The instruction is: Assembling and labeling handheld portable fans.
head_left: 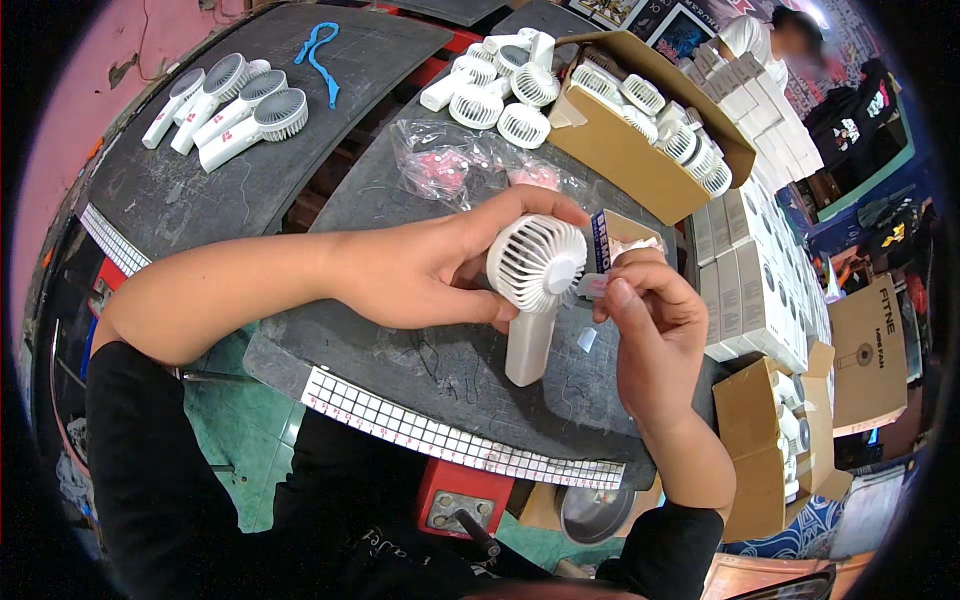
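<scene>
A white handheld mini fan (530, 345) is tilted above the dark table, its round grille toward the top. My left hand (425, 270) grips it from the left, fingers around the back of the grille and thumb by the neck. Between the thumb and fingers of my right hand (660, 335) is a small pale translucent sticker (591, 286), close to the grille's right edge. I cannot tell whether the sticker touches the fan. On the table below lies a small clear scrap of film (586, 340).
Several white fans (498, 85) are piled at the back, beside a cardboard box (640, 135) full of more. Clear plastic bags (440, 165) with pink pieces lie behind my hands. White boxes (750, 270) stack at right. Several fans (265, 120) and a blue strap (320, 62) lie on the left table.
</scene>
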A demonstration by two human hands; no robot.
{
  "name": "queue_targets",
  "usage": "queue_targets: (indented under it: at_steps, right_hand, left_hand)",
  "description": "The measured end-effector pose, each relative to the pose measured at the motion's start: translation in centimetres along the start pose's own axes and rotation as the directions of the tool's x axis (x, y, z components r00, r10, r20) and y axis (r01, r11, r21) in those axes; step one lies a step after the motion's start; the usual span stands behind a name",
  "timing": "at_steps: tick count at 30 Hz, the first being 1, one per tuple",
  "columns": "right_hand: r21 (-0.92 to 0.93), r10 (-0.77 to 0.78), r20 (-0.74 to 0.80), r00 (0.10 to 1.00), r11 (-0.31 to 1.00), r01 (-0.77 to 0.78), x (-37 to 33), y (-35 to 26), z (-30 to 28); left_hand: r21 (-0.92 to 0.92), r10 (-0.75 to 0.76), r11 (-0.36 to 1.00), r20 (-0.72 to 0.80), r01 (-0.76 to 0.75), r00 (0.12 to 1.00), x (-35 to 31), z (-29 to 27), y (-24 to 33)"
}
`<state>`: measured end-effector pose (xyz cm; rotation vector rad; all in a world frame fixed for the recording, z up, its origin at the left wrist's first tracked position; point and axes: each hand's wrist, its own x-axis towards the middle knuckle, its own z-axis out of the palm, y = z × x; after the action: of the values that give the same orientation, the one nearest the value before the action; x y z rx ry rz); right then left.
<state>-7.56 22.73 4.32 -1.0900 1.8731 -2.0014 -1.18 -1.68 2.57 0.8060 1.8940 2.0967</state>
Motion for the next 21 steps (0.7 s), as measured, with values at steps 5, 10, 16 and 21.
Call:
queue_targets:
  at_steps: [5, 10, 16, 21]
  right_hand:
    - [0.059, 0.033, 0.050, 0.998, 0.998, -0.036, -0.1, 0.3, 0.7]
    - [0.030, 0.026, 0.031, 0.999, 0.999, -0.027, -0.3, -0.8, 1.7]
    - [0.107, 0.033, -0.047, 0.998, 0.994, -0.028, -0.2, -0.3, 2.5]
    - [0.127, 0.027, -0.056, 0.998, 0.992, -0.019, -0.4, 0.0, 3.0]
  left_hand:
    - [0.098, 0.096, 0.991, -0.002, -0.095, 0.995, 0.1, 0.5, -0.6]
    - [0.168, 0.201, 0.968, -0.083, -0.185, 0.976, 0.3, 1.1, -1.4]
    - [-0.082, 0.207, 0.971, -0.197, -0.226, 0.958, 0.6, 2.0, -1.7]
    - [0.068, 0.192, 0.981, -0.177, -0.183, 0.965, 0.3, 1.7, -1.2]
